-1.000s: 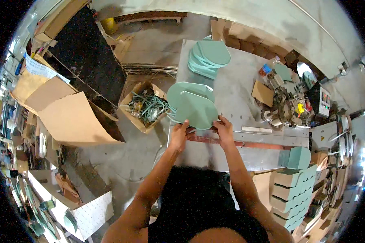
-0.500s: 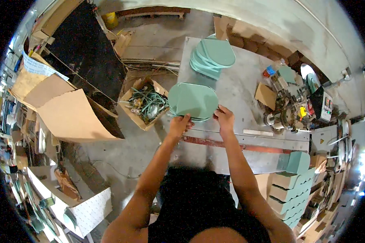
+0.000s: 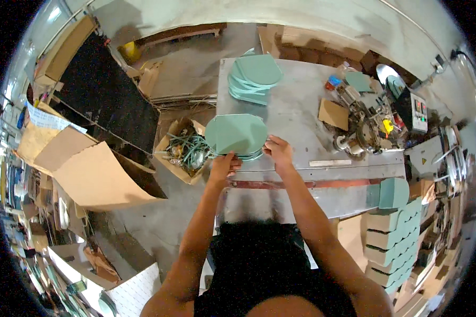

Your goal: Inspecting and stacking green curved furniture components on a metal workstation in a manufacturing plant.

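A small stack of flat green panels (image 3: 237,133) with rounded corners lies over the left part of the grey metal table (image 3: 296,105). My left hand (image 3: 226,167) grips its near edge, the thumb on top and fingers curled beneath. At the right edge, my right hand (image 3: 278,153) is closed, with thumb and fingertips pinching the rim. The panels' edges fan out slightly on the near side. Farther back stands a taller, uneven pile of similar green panels (image 3: 256,71).
Left of the table sits a cardboard box (image 3: 193,178) full of green strips. A small machine (image 3: 362,138) stands on the table's right, beside a control box (image 3: 419,112). Green-covered blocks (image 3: 391,248) are stacked near right. A large open carton (image 3: 103,177) stands left.
The view has shifted, so the table and pile appear farther left. The held panels look more evenly lined up; both hands keep to the same edges.
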The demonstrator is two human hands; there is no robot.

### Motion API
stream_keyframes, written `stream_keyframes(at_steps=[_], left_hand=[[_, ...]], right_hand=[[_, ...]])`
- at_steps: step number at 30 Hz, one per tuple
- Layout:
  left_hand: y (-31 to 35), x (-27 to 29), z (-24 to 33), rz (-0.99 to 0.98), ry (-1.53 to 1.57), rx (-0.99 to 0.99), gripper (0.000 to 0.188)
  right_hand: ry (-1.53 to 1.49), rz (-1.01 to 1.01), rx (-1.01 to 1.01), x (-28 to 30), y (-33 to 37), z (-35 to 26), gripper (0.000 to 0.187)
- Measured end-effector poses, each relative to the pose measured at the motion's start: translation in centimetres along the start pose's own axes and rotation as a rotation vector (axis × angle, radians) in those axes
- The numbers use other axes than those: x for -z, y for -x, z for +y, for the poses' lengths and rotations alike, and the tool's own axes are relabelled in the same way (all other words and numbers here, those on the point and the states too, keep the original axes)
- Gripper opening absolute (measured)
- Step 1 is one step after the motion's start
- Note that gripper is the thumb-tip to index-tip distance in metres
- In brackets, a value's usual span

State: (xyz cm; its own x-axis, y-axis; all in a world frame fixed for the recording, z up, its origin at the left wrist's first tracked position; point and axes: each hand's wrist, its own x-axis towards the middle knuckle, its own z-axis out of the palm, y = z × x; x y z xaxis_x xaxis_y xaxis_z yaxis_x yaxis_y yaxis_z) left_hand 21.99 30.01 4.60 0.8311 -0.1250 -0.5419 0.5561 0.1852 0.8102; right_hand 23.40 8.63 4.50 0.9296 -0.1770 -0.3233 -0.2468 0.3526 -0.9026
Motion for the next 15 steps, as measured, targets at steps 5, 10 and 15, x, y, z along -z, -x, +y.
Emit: stream_keyframes(at_steps=[5,10,15], left_hand=[[0.4,0.0,0.5,-0.037,-0.052,0.012,0.041],[1.7,-0.3,-0.8,0.021,0.022,-0.012,0.038],[7.1,0.8,-4.6,-0.052,-0.625,-0.356,0.032]], right_hand=[[-0.025,0.049,-0.025,0.4,1.2,-0.5,0.024],[0.151,0.058,0.039,4.8,5.4,1.3,0.028],[0.226,0.207,-0.005,14.1,12.7,2.4,0.036]])
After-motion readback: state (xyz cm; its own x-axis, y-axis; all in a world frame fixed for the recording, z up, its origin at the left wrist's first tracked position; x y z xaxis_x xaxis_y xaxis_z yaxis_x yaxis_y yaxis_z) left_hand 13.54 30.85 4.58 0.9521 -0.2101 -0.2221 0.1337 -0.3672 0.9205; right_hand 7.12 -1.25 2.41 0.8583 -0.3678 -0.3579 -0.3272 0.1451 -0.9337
